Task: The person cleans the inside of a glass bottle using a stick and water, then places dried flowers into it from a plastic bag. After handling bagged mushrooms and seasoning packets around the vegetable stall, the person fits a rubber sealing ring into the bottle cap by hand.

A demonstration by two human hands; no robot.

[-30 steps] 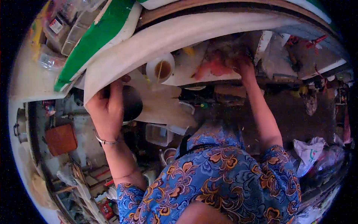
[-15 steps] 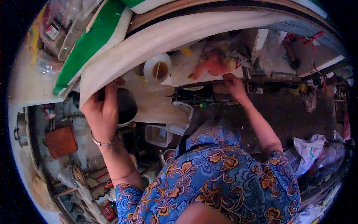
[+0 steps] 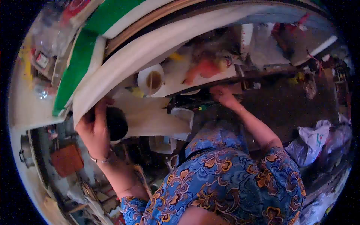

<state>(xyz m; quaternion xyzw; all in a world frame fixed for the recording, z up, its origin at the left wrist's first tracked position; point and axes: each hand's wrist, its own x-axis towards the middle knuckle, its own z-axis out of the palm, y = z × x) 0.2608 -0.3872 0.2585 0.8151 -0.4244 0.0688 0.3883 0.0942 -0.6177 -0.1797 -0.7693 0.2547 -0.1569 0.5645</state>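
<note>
My left hand (image 3: 94,133) is at the lower left end of a white curved panel (image 3: 138,47), beside a dark round pot (image 3: 117,123). Its fingers are curled, and the panel's edge hides what they close on. My right hand (image 3: 224,96) is low at the front edge of the worktop (image 3: 168,88), by a dark open space under it. Its fingers are bent but smeared by motion, so a hold cannot be made out. A white bowl with brown liquid and a thin stick (image 3: 150,79) stands between the hands. A blurred red-orange item (image 3: 204,69) lies behind my right hand.
A green-and-white edge (image 3: 80,65) curves along the upper left. Clear plastic containers (image 3: 163,144) sit below the worktop, near my body. White plastic bags (image 3: 309,140) lie at the right. A reddish-brown square (image 3: 67,160) is at the lower left.
My right hand has drawn back from the worktop's edge toward my body and a little left. My left hand stays by the pot and panel; the whole view has shifted slightly.
</note>
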